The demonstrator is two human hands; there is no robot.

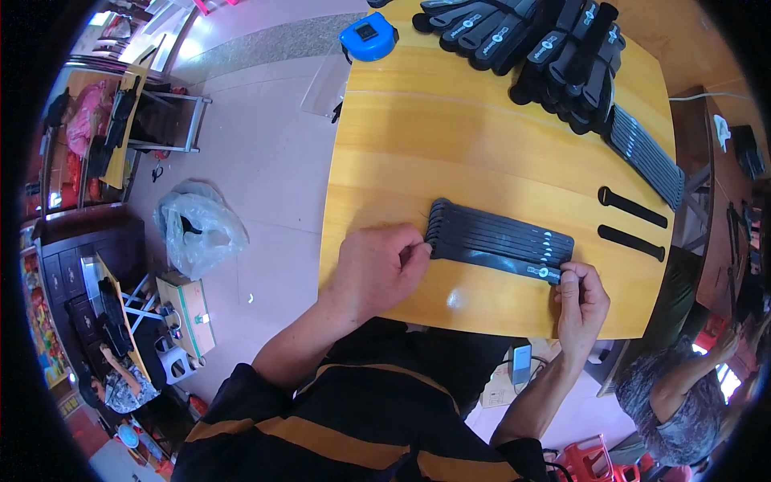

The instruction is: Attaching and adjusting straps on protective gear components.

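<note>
A fanned row of black straps [502,230] lies on the yellow wooden table in front of me, each strap overlapping the one beside it. My left hand [381,269] is closed, with thumb and forefinger pinching the looped left end of the nearest strap [498,261]. At that strap's right end, beside a white printed mark, my right hand [582,305] grips it between thumb and fingers. Two single black straps [634,207] [632,243] lie apart to the right of the row, each with a small ring end.
Bundled black straps [554,60] are heaped at the table's far side, with another fanned stack [646,157] at the right edge. A blue rounded case [368,36] sits at the far left corner. On the floor are a clear plastic bag [201,229] and a carton [186,313]. Other people [683,402] sit nearby.
</note>
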